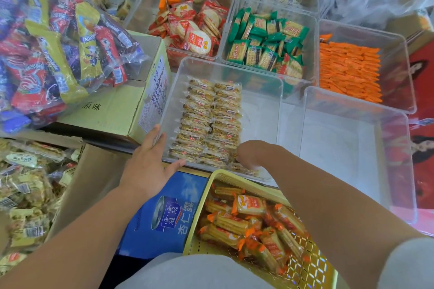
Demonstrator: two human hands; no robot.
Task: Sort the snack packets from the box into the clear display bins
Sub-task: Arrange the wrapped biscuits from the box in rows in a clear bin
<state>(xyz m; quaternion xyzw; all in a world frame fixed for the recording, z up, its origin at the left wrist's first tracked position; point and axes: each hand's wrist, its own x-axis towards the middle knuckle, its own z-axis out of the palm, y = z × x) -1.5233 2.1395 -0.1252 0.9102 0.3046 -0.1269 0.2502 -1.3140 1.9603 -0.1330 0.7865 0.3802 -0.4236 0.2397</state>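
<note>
Fingers [156, 135] of the left hand [148, 166] lie straight and spread wide against the outer left wall of the front clear bin [258, 119], with the thumb along its near rim, holding nothing. The right hand [246, 155] reaches over that same near rim and curls down onto the packets. Its fingertips are hidden behind the knuckles, so I cannot tell whether they pinch one.

A big clear bag of mixed sweets [47, 42] sits on a pale green carton [112, 110], which stands close against the bin's left side, just beyond the left fingers. At lower left, beside the left forearm, is the open cardboard box [94, 183] with loose snack packets [25, 185] inside. A second clear bin [340, 148] stands just right of the front one and shows a bare floor. Between the forearms, a yellow basket [225, 177] of orange-ended packets butts up near the front bin's near rim.

In the front bin, the biscuit packets [211, 119] stand in two tidy rows on the left half. The near end of the right row is under the right hand, and the right half of the floor is bare
</note>
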